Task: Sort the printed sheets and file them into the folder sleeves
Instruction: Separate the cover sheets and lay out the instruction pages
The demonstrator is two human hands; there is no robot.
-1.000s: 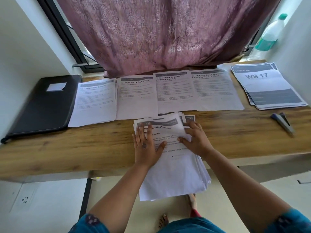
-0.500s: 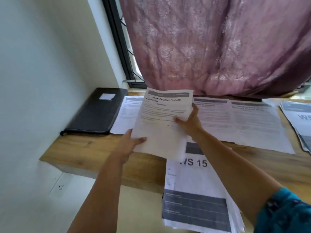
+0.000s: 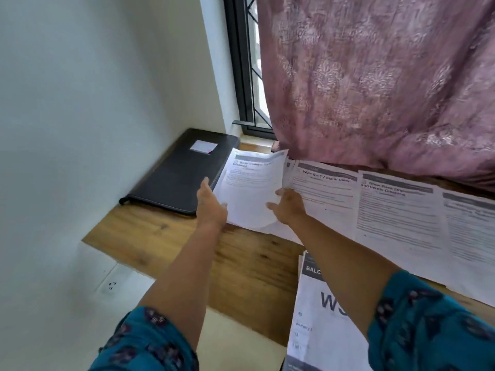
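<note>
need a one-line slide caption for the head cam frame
Both hands, left hand and right hand, lay a printed sheet beside the closed black folder on the wooden desk.

Wooden desktop [image 3: 249, 266], warm brown grain, set into a corner. White wall [image 3: 93, 103] on the left, with a white socket [image 3: 112, 284] below desk level. Dark-framed window [image 3: 245, 76] behind, metal grille showing daylight. Mauve patterned curtain [image 3: 375, 76] hangs over most of it, hem reaching the desk. Pale floor [image 3: 241, 341] beneath.
</note>
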